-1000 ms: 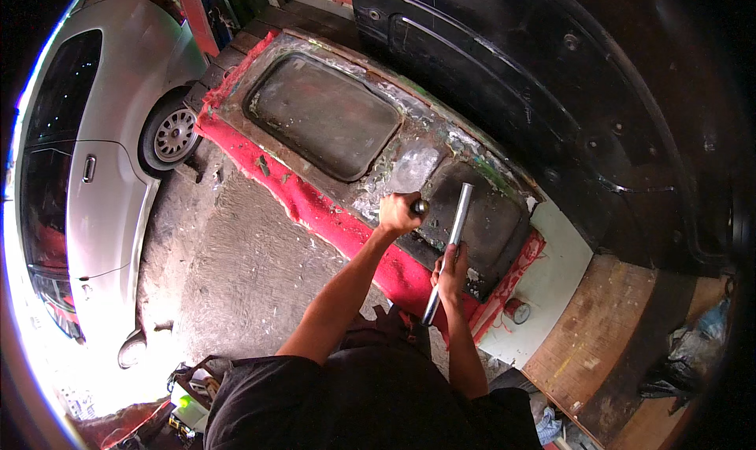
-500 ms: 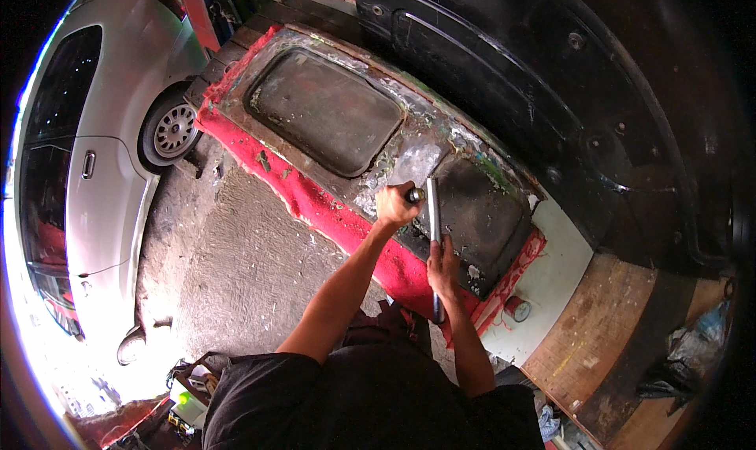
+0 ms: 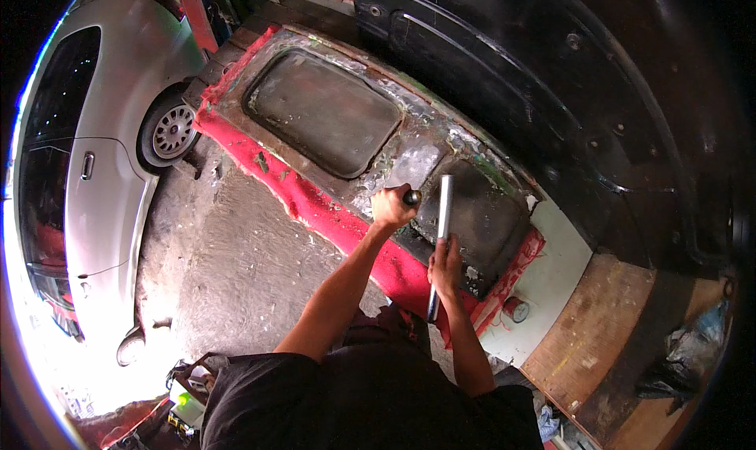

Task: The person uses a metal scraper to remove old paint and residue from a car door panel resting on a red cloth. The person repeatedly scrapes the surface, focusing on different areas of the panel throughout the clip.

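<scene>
My left hand (image 3: pixel 390 208) is closed round a short tool (image 3: pixel 411 198); only its dark, round butt end shows above the fist, and the rest is hidden. In my right hand (image 3: pixel 446 269) is a silver metal pipe (image 3: pixel 445 206), gripped along its lower half and pointing away from me. The pipe's far end stands apart from the tool, to its right. Below both hands lies a worn metal panel (image 3: pixel 415 162) with two recessed sections, its paint flaking. Red padded cloth (image 3: pixel 331 218) shows along the panel's near edge.
A silver car (image 3: pixel 118 166) is parked at the left on the rough concrete floor (image 3: pixel 236 229). A large black vehicle panel (image 3: pixel 543 80) stands behind the bench. To the right are a small can (image 3: pixel 516 309), wooden boards (image 3: pixel 598 316) and plastic bags (image 3: pixel 693 348).
The pipe's far end has swung right, away from the tool in my left hand. My left hand has shifted only slightly.
</scene>
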`<action>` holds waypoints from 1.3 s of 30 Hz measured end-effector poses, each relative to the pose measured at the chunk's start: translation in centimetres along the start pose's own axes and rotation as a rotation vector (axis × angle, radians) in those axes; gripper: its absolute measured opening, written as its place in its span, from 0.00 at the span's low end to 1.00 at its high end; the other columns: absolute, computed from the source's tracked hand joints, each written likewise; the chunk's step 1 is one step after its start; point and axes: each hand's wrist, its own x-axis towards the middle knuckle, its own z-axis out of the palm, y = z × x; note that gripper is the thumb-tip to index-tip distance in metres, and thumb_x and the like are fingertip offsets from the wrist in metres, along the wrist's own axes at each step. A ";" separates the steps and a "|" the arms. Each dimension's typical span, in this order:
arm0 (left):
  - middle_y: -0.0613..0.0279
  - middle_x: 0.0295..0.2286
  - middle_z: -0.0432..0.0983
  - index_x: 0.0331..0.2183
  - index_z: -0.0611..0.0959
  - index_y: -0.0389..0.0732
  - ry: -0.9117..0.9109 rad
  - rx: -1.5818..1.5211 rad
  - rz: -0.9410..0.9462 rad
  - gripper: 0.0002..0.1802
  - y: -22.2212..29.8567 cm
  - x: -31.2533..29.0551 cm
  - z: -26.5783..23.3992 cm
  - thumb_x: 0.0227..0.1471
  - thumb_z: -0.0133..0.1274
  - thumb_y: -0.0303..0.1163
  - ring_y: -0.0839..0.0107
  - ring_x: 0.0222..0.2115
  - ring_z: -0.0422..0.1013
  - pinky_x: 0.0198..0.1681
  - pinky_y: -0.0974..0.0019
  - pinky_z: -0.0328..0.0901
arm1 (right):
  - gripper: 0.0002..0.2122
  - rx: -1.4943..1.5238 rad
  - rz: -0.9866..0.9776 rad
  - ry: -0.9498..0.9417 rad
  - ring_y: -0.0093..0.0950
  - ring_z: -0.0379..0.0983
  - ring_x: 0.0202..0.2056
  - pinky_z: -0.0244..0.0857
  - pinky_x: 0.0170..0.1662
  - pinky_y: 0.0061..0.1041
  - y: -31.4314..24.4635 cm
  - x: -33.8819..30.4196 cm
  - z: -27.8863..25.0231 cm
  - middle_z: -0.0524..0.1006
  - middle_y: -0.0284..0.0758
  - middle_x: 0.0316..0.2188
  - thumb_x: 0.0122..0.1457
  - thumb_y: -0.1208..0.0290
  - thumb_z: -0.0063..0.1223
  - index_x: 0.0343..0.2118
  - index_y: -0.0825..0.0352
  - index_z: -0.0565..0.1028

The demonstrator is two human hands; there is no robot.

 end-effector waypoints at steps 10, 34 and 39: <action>0.53 0.18 0.76 0.23 0.81 0.48 0.022 -0.015 -0.007 0.11 0.3 -0.2 -0.5 0.38 0.57 0.44 0.50 0.21 0.74 0.26 0.50 0.69 | 0.18 -0.157 0.038 -0.051 0.37 0.72 0.19 0.63 0.23 0.37 0.1 0.1 0.3 0.71 0.41 0.17 0.66 0.54 0.35 0.42 0.68 0.64; 0.56 0.45 0.72 0.59 0.60 0.33 -0.046 -0.809 -0.058 0.42 -4.7 2.5 2.4 0.41 0.57 0.20 0.69 0.44 0.69 0.47 0.67 0.65 | 0.13 0.271 0.171 -0.011 0.19 0.57 0.07 0.51 0.07 0.21 -2.5 -1.2 -1.5 0.62 0.29 0.12 0.67 0.57 0.37 0.33 0.61 0.59; 0.60 0.44 0.70 0.63 0.48 0.36 -0.325 -1.140 -0.088 0.49 -8.4 3.9 -1.5 0.47 0.58 0.19 0.73 0.42 0.68 0.46 0.69 0.65 | 0.13 0.294 0.183 -0.022 0.17 0.54 0.06 0.49 0.08 0.19 -1.6 -0.6 -1.5 0.62 0.29 0.14 0.66 0.53 0.39 0.35 0.58 0.60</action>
